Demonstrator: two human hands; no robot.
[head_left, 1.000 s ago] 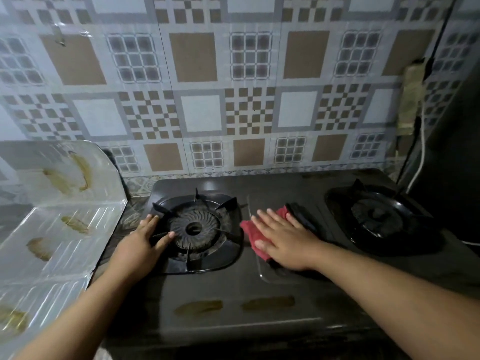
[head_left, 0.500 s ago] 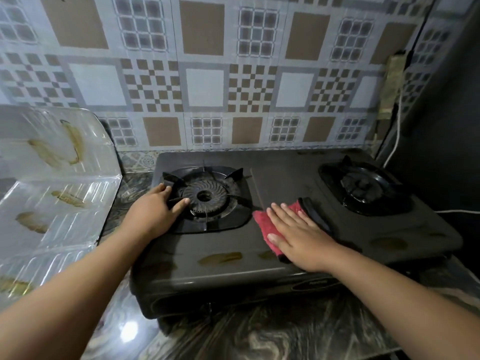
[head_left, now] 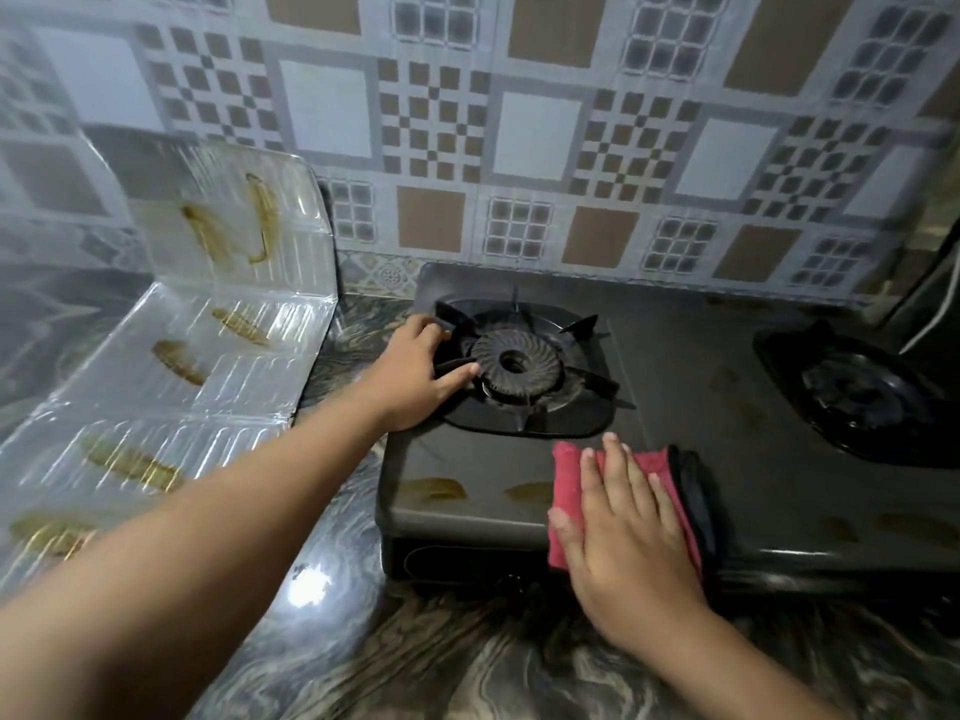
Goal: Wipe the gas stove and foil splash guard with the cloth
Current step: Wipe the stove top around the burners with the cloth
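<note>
A dark two-burner gas stove [head_left: 675, 387] stands on a marbled counter. My right hand [head_left: 628, 527] lies flat on a red and black cloth [head_left: 569, 475], pressing it onto the stove's front edge between the burners. Brown smears [head_left: 434, 489] mark the front strip left of the cloth. My left hand [head_left: 413, 376] rests on the left burner's grate [head_left: 519, 363], fingers on its left prongs. The silver foil splash guard [head_left: 218, 324] stands bent at the left, streaked with brown grease.
The right burner [head_left: 862, 392] sits at the far right. A patterned tiled wall [head_left: 519, 132] runs behind the stove. The marbled counter [head_left: 467, 662] extends in front. A dark surface and a cable [head_left: 930, 314] stand at the right edge.
My right hand has slid the cloth toward the stove's front edge. The left hand stays on the left burner grate. The view has pulled back and shifted right.
</note>
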